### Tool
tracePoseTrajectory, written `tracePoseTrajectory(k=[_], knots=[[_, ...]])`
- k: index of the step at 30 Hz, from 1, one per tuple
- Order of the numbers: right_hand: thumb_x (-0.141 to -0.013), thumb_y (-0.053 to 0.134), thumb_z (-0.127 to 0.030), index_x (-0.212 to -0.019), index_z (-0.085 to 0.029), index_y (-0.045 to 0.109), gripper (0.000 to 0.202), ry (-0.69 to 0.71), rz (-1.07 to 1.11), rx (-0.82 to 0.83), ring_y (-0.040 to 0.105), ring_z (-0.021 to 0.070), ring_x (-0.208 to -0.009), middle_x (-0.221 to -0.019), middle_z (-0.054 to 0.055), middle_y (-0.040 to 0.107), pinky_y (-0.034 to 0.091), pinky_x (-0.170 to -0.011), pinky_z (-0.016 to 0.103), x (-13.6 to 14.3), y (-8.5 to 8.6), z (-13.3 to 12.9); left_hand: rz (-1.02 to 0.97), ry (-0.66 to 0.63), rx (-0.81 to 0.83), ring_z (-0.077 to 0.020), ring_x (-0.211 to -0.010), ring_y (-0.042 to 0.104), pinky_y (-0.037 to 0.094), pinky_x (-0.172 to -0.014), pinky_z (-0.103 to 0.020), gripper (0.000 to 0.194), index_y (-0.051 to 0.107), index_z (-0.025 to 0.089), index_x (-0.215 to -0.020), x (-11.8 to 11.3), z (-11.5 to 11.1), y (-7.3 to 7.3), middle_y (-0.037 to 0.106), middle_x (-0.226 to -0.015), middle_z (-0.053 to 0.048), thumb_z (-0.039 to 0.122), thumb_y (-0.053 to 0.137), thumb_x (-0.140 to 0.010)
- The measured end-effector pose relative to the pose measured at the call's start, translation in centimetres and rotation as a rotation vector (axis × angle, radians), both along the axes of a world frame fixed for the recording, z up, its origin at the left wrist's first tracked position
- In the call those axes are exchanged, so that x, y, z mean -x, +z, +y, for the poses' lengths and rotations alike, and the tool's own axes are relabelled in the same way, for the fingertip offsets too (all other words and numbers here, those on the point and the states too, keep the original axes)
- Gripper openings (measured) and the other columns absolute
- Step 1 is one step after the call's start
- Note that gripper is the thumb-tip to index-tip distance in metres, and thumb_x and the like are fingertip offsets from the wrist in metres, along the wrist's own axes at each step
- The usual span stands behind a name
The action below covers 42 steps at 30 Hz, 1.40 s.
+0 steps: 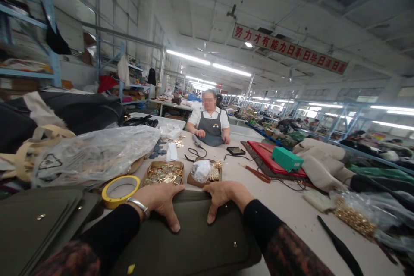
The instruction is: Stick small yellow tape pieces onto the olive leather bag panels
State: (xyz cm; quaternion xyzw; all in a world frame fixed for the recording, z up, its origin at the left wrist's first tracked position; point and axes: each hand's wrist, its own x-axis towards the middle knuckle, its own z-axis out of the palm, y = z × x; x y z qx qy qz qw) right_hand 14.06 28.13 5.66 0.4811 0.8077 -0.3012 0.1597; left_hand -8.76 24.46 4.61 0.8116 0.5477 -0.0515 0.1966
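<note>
Left hand [158, 202]: thumb wide of the fingers and pointing toward the wearer, fingers at the far edge of the green piece; whether they pinch it I cannot tell.
Right hand [223, 196]: thumb and fingers spread over the same edge, just right of the left hand; its grip is also unclear.
Arms: both reach forward, wrists bent inward, black cuffs at the wrists; a silver bangle [139, 207] circles the left one.
Green piece [190, 246]: flat on the table [281, 224] under both hands, a gold fitting near its right corner.
Beyond the fingers: two boxes of metal parts, the left box [182, 168] and right box [196, 183]; yellow tape [116, 202] beside the left wrist.
Plastic bag [103, 151]: printed with a triangular arrow mark.
Across the table: a person [210, 123] in a grey apron with a rainbow badge.
Banner [287, 49]: red characters, beginning 努力才有能力; several later ones blurred.
</note>
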Motion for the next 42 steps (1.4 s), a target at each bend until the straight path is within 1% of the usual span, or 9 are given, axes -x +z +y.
tracePoseTrajectory(k=[10,14,20,25,28,31,34,39,42], knots=[[-0.039,0.084,-0.059,-0.146,-0.024,0.035,0.123,-0.062,-0.013,0.016,0.043,0.0331,-0.132,-0.149,0.010,0.041,0.036,-0.107,0.039,-2.9,-1.7,0.1,0.098,0.055,-0.091,-0.0415,-0.126,0.045,0.033,-0.105,-0.053,0.121,0.041,0.028,-0.141,-0.5,-1.8,-0.1,0.049,-0.140,-0.017,0.074,0.073,-0.034],[-0.035,0.084,-0.063,-0.139,-0.023,0.046,0.118,-0.043,-0.045,-0.024,0.055,0.0336,-0.119,-0.138,0.010,0.054,0.046,-0.096,0.037,-2.1,-0.3,-0.4,0.058,0.048,-0.104,-0.0394,-0.126,0.046,0.035,-0.105,-0.050,0.121,0.042,0.026,-0.141,-0.2,-2.0,-0.3,0.051,-0.138,-0.016,0.070,0.076,-0.033],[-0.043,0.082,-0.062,-0.109,-0.018,0.067,0.080,0.004,0.017,-0.092,0.067,0.0266,-0.087,-0.103,0.006,0.071,0.050,-0.066,0.028,-1.3,2.0,-1.9,0.107,0.020,-0.085,-0.0345,-0.111,0.059,0.047,-0.091,-0.040,0.105,0.049,0.024,-0.132,0.8,-0.6,0.1,0.062,-0.125,-0.013,0.067,0.075,-0.040],[-0.043,0.083,-0.060,-0.119,-0.014,0.061,0.092,0.010,-0.003,-0.015,0.065,0.0279,-0.097,-0.112,0.009,0.068,0.050,-0.080,0.030,-2.6,-0.8,-1.2,0.142,-0.023,-0.007,-0.0361,-0.110,0.059,0.048,-0.090,-0.041,0.110,0.049,0.020,-0.131,0.6,-0.4,-0.5,0.061,-0.125,-0.015,0.067,0.075,-0.036],[-0.042,0.084,-0.060,-0.138,-0.015,0.045,0.114,0.036,0.094,-0.146,0.055,0.0312,-0.117,-0.134,0.014,0.055,0.043,-0.097,0.035,-3.5,-2.5,-1.5,0.156,-0.038,-0.014,-0.0378,-0.128,0.044,0.037,-0.104,-0.046,0.126,0.032,0.021,-0.145,0.7,-1.3,-1.4,0.043,-0.144,-0.016,0.068,0.075,-0.036],[-0.052,0.080,-0.061,-0.143,-0.014,0.038,0.111,0.029,0.192,-0.322,0.042,0.0329,-0.131,-0.146,0.017,0.041,0.033,-0.107,0.040,-4.2,-3.1,-3.3,0.184,-0.047,-0.010,-0.0394,-0.139,0.026,0.024,-0.112,-0.051,0.135,0.017,0.022,-0.150,0.9,-1.9,-2.2,0.026,-0.155,-0.015,0.072,0.073,-0.038],[-0.061,0.073,-0.067,-0.143,-0.016,0.040,0.101,0.045,0.241,-0.373,0.043,0.0327,-0.129,-0.144,0.016,0.044,0.033,-0.107,0.043,-4.1,-3.1,-6.1,0.200,-0.066,-0.060,-0.0388,-0.140,0.024,0.021,-0.112,-0.051,0.126,0.024,0.024,-0.148,0.8,-2.5,-1.8,0.026,-0.154,-0.014,0.073,0.072,-0.043],[-0.054,0.077,-0.067,-0.142,-0.019,0.043,0.106,0.145,0.203,-0.336,0.043,0.0373,-0.128,-0.140,0.016,0.048,0.030,-0.107,0.049,-2.6,-3.5,-8.8,0.241,0.047,-0.298,-0.0383,-0.137,0.030,0.023,-0.111,-0.053,0.090,0.044,0.016,-0.138,-2.0,-8.0,0.4,0.035,-0.149,-0.020,0.050,0.076,-0.061],[-0.054,0.080,-0.060,-0.142,-0.016,0.043,0.105,0.157,0.200,-0.367,0.041,0.0381,-0.128,-0.140,0.018,0.047,0.029,-0.107,0.050,-1.2,-3.4,-9.3,0.168,0.050,-0.451,-0.0346,-0.136,0.034,0.025,-0.111,-0.053,0.072,0.047,0.020,-0.135,-4.7,-15.3,-1.5,0.043,-0.145,-0.015,0.046,0.069,-0.072]])
